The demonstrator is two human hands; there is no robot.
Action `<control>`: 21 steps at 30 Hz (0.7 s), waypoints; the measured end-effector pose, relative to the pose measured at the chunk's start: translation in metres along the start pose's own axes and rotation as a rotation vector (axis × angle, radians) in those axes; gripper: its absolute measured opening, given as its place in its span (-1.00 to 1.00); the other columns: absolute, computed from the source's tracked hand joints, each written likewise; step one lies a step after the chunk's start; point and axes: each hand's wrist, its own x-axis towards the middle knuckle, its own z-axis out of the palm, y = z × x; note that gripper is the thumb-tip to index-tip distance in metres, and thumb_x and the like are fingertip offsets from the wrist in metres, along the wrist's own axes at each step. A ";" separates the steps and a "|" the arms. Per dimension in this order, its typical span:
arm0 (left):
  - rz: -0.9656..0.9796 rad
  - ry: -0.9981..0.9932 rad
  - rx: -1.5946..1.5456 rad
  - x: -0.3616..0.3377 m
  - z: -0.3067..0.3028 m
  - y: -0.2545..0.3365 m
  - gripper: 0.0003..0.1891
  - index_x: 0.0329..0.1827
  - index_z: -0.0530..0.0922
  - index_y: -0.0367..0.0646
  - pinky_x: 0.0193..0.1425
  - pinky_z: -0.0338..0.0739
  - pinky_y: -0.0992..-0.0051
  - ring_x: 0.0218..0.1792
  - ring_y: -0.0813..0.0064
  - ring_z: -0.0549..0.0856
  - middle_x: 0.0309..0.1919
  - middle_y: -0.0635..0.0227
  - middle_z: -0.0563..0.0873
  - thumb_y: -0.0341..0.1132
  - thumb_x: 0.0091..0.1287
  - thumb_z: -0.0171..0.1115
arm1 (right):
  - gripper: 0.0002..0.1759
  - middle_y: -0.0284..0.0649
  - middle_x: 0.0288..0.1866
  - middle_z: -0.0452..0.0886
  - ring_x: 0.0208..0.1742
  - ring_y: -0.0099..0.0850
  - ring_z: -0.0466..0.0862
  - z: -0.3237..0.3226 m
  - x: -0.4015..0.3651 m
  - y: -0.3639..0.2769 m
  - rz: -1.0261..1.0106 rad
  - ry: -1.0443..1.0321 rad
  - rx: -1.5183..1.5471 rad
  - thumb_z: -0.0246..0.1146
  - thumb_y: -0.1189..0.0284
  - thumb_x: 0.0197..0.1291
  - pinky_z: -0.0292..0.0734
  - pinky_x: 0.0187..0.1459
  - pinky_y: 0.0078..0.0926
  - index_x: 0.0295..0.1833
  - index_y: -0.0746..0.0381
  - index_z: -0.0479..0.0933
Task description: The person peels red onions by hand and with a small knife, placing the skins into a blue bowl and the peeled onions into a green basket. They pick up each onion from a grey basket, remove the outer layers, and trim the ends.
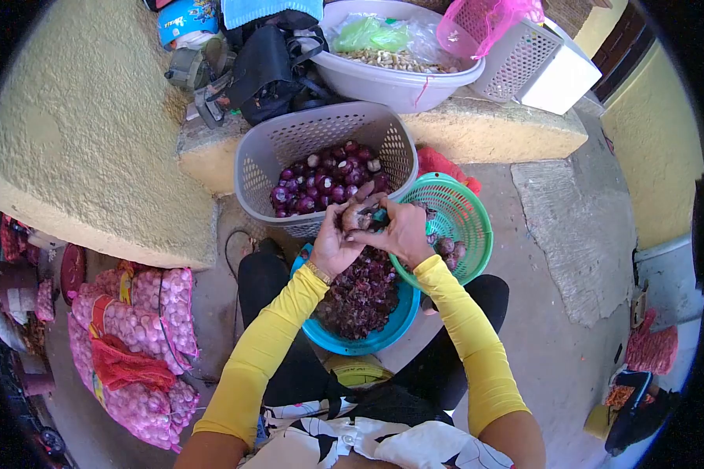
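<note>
My left hand (333,244) is closed around a brownish, dry-skinned onion (355,218). Against the onion's right side, my right hand (407,232) grips what looks like a small knife (379,216), dark and mostly hidden by the fingers. Both hands meet above a blue basin (406,319) piled with dark purple onion skins (358,301). Just beyond them is a grey perforated basket (255,173) with many peeled purple onions (326,181). Under my right hand stands a green colander (477,213) with a few unpeeled onions (448,250).
Pink mesh sacks of garlic (145,320) lie on the left floor. A ledge (493,133) carries a black bag (262,74), a white tub (403,86) and a light perforated basket (512,59). Red mesh (442,162) lies behind the colander. Low at right is a dark bundle (641,414).
</note>
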 end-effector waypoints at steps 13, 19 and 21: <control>0.002 -0.108 -0.037 0.006 -0.013 0.000 -0.44 0.48 0.28 -0.19 -0.24 0.48 0.74 -0.26 0.70 0.55 0.14 0.31 0.63 -0.18 0.45 0.04 | -0.17 -0.18 -0.71 0.51 -0.65 -0.21 0.62 0.004 0.000 -0.001 0.034 -0.025 -0.010 0.49 -0.32 -0.33 0.48 -0.58 -0.33 -0.27 0.28 0.60; -0.036 -0.095 -0.044 -0.001 -0.002 0.001 -0.43 0.52 0.22 -0.16 0.01 0.54 0.54 -0.26 0.60 0.56 0.24 0.22 0.57 -0.17 0.47 -0.06 | -0.15 -0.18 -0.71 0.51 -0.64 -0.21 0.62 -0.001 0.001 -0.007 0.008 -0.010 -0.032 0.49 -0.31 -0.32 0.47 -0.58 -0.33 -0.22 0.28 0.59; -0.031 -0.132 -0.048 0.003 -0.007 0.001 -0.42 0.53 0.21 -0.13 0.01 0.54 0.54 -0.23 0.59 0.57 0.29 0.19 0.53 -0.17 0.47 -0.06 | -0.18 -0.17 -0.72 0.50 -0.65 -0.19 0.61 0.005 -0.002 -0.003 -0.027 0.021 -0.003 0.49 -0.30 -0.30 0.48 -0.57 -0.30 -0.26 0.28 0.60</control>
